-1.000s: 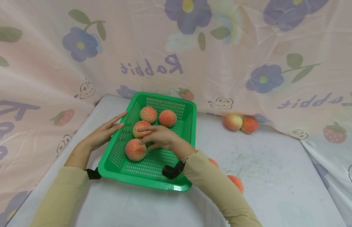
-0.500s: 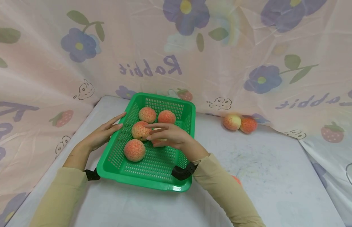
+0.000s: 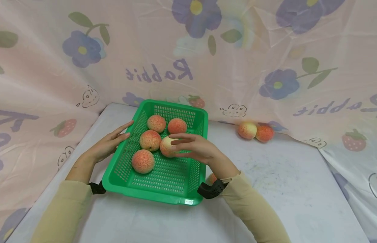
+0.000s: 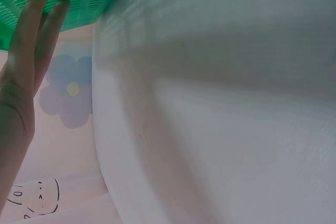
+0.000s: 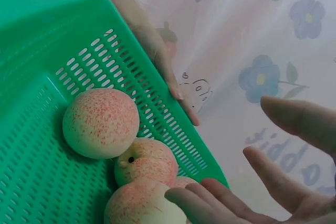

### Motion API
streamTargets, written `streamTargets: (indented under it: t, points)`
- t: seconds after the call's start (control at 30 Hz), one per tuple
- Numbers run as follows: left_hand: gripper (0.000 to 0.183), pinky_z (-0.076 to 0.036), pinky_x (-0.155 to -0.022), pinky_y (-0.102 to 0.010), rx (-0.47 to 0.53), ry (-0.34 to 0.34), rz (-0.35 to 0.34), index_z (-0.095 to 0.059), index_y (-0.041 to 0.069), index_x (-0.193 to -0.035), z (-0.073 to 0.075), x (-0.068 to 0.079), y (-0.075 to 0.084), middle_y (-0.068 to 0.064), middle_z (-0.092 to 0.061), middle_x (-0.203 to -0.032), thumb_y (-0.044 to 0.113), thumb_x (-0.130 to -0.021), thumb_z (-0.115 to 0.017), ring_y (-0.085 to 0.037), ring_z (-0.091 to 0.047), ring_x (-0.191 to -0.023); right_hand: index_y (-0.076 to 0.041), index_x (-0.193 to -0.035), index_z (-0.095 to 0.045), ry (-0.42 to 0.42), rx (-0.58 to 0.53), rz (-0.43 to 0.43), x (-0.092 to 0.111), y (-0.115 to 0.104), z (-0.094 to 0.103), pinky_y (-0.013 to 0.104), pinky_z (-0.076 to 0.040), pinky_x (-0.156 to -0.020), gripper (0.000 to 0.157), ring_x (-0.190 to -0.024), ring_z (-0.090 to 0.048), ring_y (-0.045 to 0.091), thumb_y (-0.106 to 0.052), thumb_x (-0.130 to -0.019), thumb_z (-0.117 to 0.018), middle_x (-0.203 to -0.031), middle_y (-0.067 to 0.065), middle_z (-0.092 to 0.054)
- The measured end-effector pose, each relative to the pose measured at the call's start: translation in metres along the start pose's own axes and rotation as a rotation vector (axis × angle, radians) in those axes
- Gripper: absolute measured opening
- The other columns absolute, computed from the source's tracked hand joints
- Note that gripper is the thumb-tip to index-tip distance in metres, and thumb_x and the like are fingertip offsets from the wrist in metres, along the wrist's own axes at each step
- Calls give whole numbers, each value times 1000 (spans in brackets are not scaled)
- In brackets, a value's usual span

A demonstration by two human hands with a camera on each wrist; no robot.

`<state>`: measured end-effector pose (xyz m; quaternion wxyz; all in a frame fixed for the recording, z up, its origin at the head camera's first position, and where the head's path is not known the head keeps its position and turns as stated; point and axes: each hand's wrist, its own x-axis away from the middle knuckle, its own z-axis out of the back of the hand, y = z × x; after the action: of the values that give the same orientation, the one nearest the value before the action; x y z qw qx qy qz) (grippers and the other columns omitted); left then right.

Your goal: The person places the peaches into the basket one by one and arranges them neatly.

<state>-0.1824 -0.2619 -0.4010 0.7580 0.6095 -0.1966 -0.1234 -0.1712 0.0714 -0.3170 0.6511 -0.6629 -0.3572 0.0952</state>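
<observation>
A green slotted plastic basket stands on the white-covered table with several speckled pink-and-yellow peaches inside. Straight fingers of my left hand touch the basket's left rim and outer wall, as the left wrist view also shows. My right hand hovers over the basket's right half, beside a pale yellow-pink peach that its fingers partly cover in the head view. In the right wrist view, that hand's fingers are spread apart and grip nothing. Left of that peach lie a dimpled peach and a rounder one.
Two more peaches, one yellowish and one redder, sit together at the table's back right. Another peach shows partly behind my right wrist, outside the basket. A printed curtain hangs around the back and sides.
My right hand has drawn back to the right from the left-hand peaches, uncovering the pale yellow-pink peach in the basket. My left hand keeps its place on the rim.
</observation>
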Motion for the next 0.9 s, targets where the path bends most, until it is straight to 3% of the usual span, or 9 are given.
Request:
streamTargets:
  t: [0.17,0.3,0.5,0.63,0.73,0.8,0.9]
  points:
    - [58,-19,-108,-69,-2,1,-2,-8,38,-154,0,0,0,-20,-5,-159,37,-104,-38,-46,-20,-141,-1,-144,-40,-10,0,18,13,1,9,47,-38,-109,54,-138,-35,37,0,-92,-56,-149,24,-35]
    - [58,-23,-108,-68,1,0,-5,-8,37,-154,-1,0,0,-21,-9,-159,37,-104,-38,-46,-27,-139,-1,-142,-43,2,16,37,23,4,13,45,-37,-110,53,-135,-40,34,-2,-92,-58,-148,24,-37]
    - [59,-19,-108,-69,-2,5,-2,-8,37,-154,-1,1,0,-21,-9,-159,37,-104,-38,-45,-24,-140,-8,-137,-52,39,159,59,38,9,20,43,-34,-111,48,-129,-48,21,-13,-91,-65,-139,14,-52]
    - [58,-30,-108,-62,-15,7,-6,-8,37,-154,0,1,0,-22,-18,-156,37,-105,-37,-25,-48,-128,-14,-132,-57,97,245,73,48,15,25,47,-31,-113,43,-125,-53,18,-22,-91,-67,-128,5,-62]
    - [58,-38,-104,-52,-23,7,-12,-8,37,-155,1,1,0,-23,-26,-152,36,-105,-37,-8,-58,-113,-15,-129,-59,138,260,102,53,22,30,48,-31,-113,41,-121,-56,18,-25,-90,-67,-124,5,-64]
    - [57,-38,-104,-51,-21,5,-17,-8,37,-155,1,1,0,-23,-27,-152,36,-105,-36,-13,-58,-115,-13,-128,-59,164,251,131,56,29,33,45,-36,-111,40,-118,-58,18,-25,-91,-67,-123,7,-65]
    - [57,-29,-108,-61,-7,0,-20,-7,37,-155,0,1,0,-21,-16,-157,35,-105,-36,-29,-45,-130,-6,-126,-59,200,223,186,58,38,37,40,-44,-104,38,-111,-62,17,-23,-92,-66,-118,8,-66]
